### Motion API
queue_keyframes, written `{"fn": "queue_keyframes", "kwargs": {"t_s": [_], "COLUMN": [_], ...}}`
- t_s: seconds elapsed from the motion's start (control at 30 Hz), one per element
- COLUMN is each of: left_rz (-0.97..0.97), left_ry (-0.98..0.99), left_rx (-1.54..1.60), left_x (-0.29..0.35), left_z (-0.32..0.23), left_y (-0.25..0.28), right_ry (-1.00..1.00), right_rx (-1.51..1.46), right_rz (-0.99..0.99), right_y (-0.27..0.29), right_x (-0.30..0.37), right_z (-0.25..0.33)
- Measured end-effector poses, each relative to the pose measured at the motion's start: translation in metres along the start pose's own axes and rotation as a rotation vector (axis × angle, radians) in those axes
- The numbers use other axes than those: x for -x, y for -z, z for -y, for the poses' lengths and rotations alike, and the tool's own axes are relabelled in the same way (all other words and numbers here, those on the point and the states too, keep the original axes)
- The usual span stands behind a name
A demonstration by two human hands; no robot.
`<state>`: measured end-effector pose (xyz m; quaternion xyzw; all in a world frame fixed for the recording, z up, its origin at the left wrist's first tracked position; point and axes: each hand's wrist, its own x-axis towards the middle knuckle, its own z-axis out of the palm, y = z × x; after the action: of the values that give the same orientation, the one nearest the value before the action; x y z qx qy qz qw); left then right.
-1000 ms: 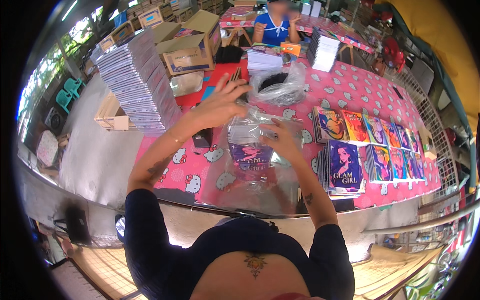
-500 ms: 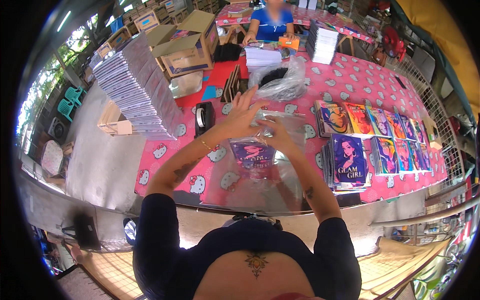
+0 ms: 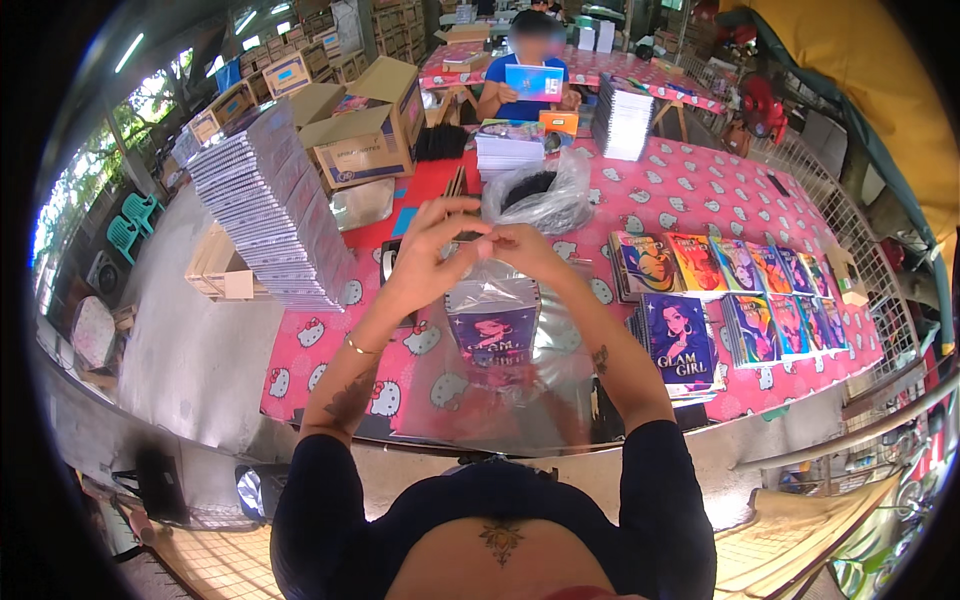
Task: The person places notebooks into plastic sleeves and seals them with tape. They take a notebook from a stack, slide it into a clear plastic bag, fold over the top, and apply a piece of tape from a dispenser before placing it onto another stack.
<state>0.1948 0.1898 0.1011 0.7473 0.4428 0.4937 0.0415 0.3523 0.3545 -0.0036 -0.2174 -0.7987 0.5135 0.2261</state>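
Note:
A purple notebook (image 3: 490,335) with a drawn figure on its cover lies inside a clear plastic sleeve (image 3: 500,290) in front of me. Over the sleeve's far end, my left hand (image 3: 437,252) is raised with thumb and fingertips brought together; what they pinch is too small to make out. My right hand (image 3: 528,250) meets it there, its fingers closed at the sleeve's shiny top edge. More clear plastic sheeting (image 3: 480,405) spreads under the notebook toward the table's near edge.
A tall notebook stack (image 3: 262,200) rises at left, near an open carton (image 3: 365,130). Several rows of colourful notebooks (image 3: 682,335) sit at right. A plastic bag with black contents (image 3: 540,195) lies beyond my hands. Across the pink table (image 3: 680,205), a person (image 3: 525,75) holds a blue notebook.
My hands have come together at the sleeve's far end, the left one closing from spread fingers to a pinch. The person opposite has lifted a blue notebook. The whole view has shifted slightly.

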Motion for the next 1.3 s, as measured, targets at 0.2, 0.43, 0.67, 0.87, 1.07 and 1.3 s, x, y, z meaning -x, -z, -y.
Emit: {"fn": "queue_keyframes", "kwargs": {"t_s": [0.2, 0.43, 0.67, 0.87, 1.07, 1.3], "left_rz": [0.218, 0.300, 0.454, 0.360, 0.412, 0.677], "left_ry": [-0.108, 0.426, 0.118, 0.184, 0.335, 0.646], "left_rx": [-0.157, 0.523, -0.110, -0.124, -0.301, 0.659], "left_x": [0.040, 0.038, 0.089, 0.096, 0.060, 0.036], "left_z": [0.031, 0.086, 0.088, 0.081, 0.085, 0.158], "left_y": [-0.028, -0.018, -0.026, -0.038, -0.044, -0.051], "right_ry": [0.016, -0.063, 0.174, 0.224, 0.110, -0.121], "right_rx": [-0.096, -0.190, 0.405, 0.582, 0.809, -0.082], "right_rz": [-0.051, 0.066, -0.086, -0.096, -0.169, -0.004], "right_y": [0.001, 0.008, -0.016, -0.025, -0.023, 0.002], "right_x": [0.025, 0.056, 0.102, 0.081, 0.062, 0.042], "right_z": [-0.028, -0.022, 0.014, 0.003, 0.018, -0.052]}}
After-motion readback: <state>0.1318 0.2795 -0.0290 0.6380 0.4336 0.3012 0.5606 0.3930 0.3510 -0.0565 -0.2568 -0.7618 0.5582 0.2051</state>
